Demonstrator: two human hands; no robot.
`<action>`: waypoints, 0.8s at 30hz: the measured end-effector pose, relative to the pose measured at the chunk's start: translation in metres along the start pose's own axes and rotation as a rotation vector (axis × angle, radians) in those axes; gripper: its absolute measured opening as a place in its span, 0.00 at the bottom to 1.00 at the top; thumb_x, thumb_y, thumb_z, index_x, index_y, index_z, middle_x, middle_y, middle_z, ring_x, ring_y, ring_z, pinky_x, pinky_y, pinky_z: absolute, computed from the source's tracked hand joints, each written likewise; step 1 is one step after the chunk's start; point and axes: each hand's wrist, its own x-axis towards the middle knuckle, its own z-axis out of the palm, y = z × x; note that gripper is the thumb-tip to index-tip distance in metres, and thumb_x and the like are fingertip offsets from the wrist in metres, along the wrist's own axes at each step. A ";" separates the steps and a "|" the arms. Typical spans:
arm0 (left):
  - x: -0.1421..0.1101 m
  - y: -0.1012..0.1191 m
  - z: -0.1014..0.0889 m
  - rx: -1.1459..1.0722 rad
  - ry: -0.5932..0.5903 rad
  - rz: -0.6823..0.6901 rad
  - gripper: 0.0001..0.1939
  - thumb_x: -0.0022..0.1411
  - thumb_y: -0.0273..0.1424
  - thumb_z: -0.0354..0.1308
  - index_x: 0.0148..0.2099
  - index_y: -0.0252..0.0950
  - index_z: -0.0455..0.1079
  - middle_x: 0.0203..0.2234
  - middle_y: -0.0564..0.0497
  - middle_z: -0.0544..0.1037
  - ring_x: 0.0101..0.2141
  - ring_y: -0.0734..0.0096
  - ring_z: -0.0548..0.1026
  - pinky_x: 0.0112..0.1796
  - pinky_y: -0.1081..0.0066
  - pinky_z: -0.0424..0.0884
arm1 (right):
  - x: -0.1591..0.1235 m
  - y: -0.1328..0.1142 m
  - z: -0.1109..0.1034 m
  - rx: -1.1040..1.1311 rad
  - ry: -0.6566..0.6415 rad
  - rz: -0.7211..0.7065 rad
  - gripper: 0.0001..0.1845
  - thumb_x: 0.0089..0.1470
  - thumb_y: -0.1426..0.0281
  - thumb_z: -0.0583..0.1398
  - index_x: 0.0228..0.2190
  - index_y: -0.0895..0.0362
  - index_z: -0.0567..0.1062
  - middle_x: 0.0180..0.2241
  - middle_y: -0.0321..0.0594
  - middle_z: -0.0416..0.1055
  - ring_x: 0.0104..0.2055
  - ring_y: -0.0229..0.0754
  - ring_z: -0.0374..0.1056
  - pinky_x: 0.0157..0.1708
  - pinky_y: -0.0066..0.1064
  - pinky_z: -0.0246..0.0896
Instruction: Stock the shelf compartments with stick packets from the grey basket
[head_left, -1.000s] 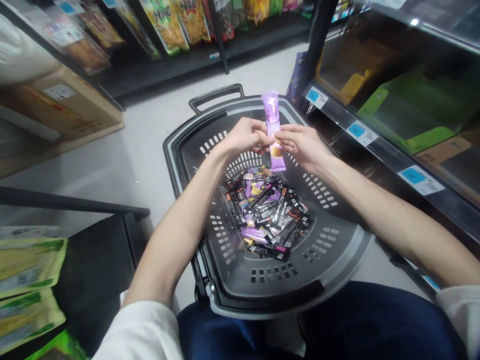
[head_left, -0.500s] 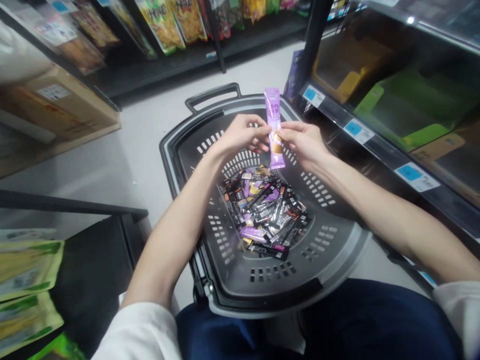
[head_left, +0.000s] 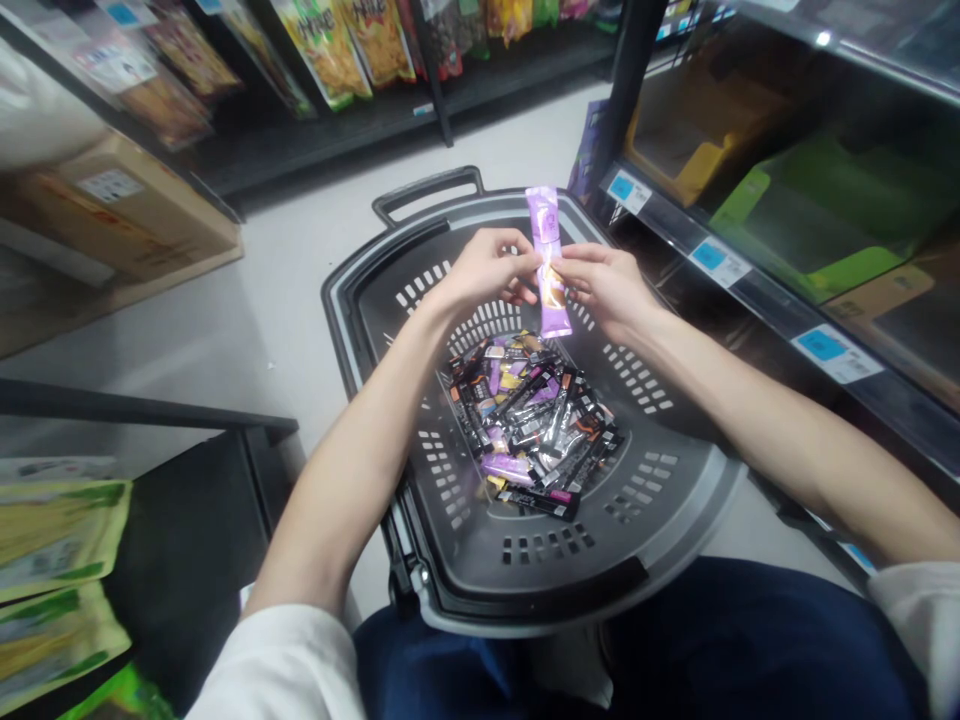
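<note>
A long purple sachet (head_left: 553, 312) with a brown and yellow picture stands upright between my hands, above the far part of a dark grey shopping basket (head_left: 480, 590). My left hand (head_left: 496, 268) pinches its left edge near the middle. From the other side, my right hand (head_left: 606, 285) grips it between thumb and fingers. Below, on the basket floor, lies a loose heap of stick sachets (head_left: 540, 420), mostly black, with some purple and yellow ones among them.
On the right is a shelf unit with price tags (head_left: 720, 262) and green bins (head_left: 795, 240). Snack bags (head_left: 330, 50) fill the shelf ahead. A cardboard box (head_left: 135, 210) rests at left, and yellow-green packets (head_left: 60, 540) lie at lower left.
The sachet's top end has tilted slightly, and its upper printing catches more glare now. Both hands keep their hold in nearly the same place.
</note>
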 end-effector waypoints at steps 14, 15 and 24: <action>0.002 -0.003 0.002 0.011 0.006 -0.021 0.12 0.58 0.35 0.68 0.39 0.35 0.70 0.28 0.46 0.78 0.29 0.66 0.81 0.33 0.67 0.78 | 0.005 0.004 -0.001 0.003 0.016 0.029 0.11 0.50 0.69 0.71 0.34 0.55 0.76 0.33 0.39 0.75 0.36 0.40 0.73 0.37 0.34 0.71; 0.002 -0.003 0.003 0.013 0.004 -0.020 0.13 0.58 0.35 0.68 0.39 0.35 0.70 0.29 0.45 0.78 0.29 0.66 0.81 0.33 0.67 0.78 | 0.005 0.004 -0.001 -0.001 0.015 0.026 0.11 0.50 0.69 0.71 0.34 0.55 0.76 0.32 0.39 0.75 0.35 0.40 0.73 0.36 0.33 0.71; -0.002 0.004 0.005 0.068 -0.013 -0.017 0.10 0.59 0.35 0.66 0.36 0.34 0.70 0.30 0.44 0.79 0.28 0.66 0.80 0.32 0.68 0.77 | 0.002 0.001 0.001 0.005 0.021 0.036 0.12 0.50 0.68 0.71 0.35 0.54 0.75 0.31 0.37 0.74 0.34 0.39 0.73 0.34 0.33 0.71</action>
